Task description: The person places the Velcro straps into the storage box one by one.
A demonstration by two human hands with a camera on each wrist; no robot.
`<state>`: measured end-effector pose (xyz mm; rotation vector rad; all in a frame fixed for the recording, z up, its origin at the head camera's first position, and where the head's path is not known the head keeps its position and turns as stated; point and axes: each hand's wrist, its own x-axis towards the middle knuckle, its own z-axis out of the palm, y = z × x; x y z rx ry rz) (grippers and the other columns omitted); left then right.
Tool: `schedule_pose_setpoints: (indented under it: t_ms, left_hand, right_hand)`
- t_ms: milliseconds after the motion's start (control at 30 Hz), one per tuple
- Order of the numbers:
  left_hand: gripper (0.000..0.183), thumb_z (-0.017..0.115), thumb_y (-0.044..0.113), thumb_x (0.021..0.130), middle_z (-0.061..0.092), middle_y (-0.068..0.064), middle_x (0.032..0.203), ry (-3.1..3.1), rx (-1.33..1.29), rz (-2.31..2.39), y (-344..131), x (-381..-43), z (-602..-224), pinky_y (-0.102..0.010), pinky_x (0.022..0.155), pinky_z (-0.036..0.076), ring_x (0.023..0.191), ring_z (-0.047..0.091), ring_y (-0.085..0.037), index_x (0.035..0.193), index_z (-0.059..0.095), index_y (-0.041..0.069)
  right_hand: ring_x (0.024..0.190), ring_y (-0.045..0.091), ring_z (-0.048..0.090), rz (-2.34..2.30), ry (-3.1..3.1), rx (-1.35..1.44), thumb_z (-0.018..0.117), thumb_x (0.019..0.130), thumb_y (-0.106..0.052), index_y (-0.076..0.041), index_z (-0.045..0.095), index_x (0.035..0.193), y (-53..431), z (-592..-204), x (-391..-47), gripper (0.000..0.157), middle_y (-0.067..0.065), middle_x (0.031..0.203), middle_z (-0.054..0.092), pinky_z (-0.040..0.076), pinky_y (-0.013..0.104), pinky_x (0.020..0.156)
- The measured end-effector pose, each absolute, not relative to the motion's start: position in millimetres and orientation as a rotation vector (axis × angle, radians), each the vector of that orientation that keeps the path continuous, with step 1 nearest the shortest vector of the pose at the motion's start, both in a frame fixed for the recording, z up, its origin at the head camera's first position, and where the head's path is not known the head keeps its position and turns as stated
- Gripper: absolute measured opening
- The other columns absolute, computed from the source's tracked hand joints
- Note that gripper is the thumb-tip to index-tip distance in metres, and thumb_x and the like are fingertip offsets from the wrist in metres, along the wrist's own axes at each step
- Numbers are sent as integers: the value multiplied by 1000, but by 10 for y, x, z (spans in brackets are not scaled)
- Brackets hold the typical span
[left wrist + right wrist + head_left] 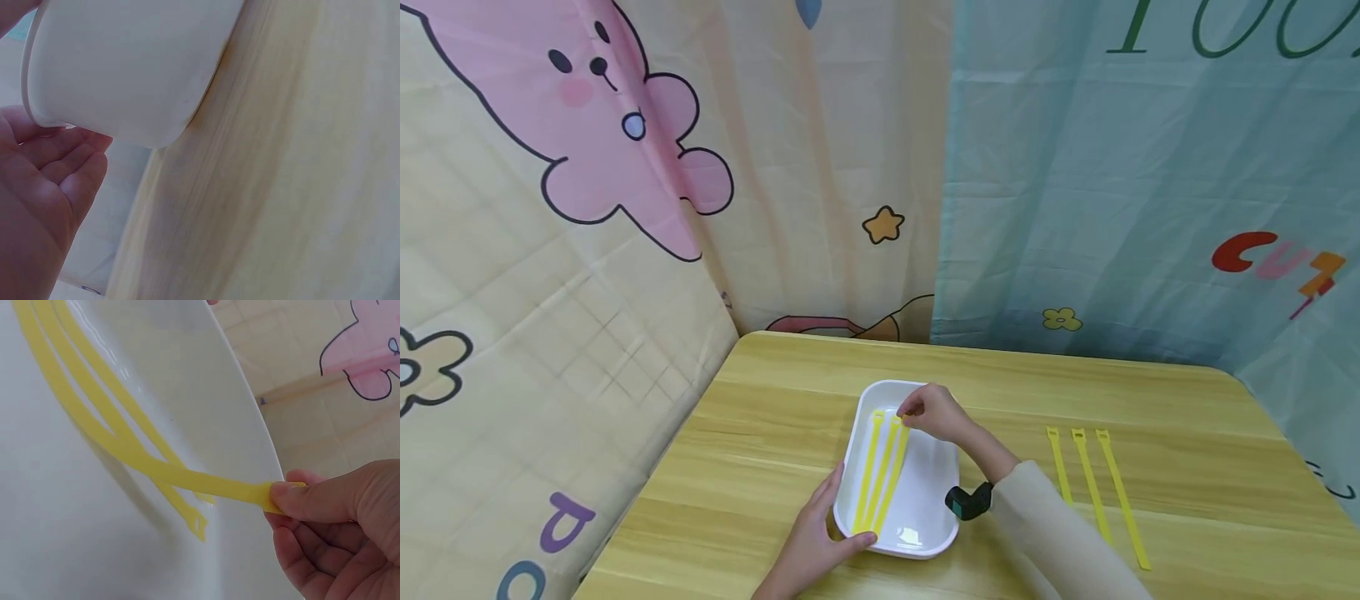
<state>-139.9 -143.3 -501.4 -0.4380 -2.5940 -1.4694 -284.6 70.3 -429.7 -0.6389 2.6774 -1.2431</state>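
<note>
A deep white tray (934, 475) sits on the table, with yellow hook-and-loop cable ties lying lengthwise along its left side. Thumb and index finger of my right hand (934, 412) pinch the slotted head of one cable tie (187, 479). That head is lifted near the far rim, and the strap bends down across the two other cable ties (169, 494) in the tray. My left hand (816, 537) grips the tray's near left corner, thumb over the near rim. Its fingers (81, 153) lie along the outer wall in the left wrist view.
Three more yellow cable ties (1092, 487) lie side by side on the wooden table (782, 400), right of the tray. My right forearm partly covers them. Printed curtains (820, 167) hang behind the table and to its left.
</note>
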Motion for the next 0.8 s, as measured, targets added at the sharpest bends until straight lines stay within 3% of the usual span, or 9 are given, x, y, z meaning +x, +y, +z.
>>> schedule_pose_setpoints:
  t_ms: [800]
  left_hand:
    - [99,78,41,69,34,-21,141,-2611,-439,-1436,-1432,-1408,-5015,-59,97,29,126,33,-38,143,26,0]
  right_hand:
    - [68,14,55,-1089,2729,-491,72,75,3,-4,72,82,650,-4453,-2997,10,1,74,64,52,26,66]
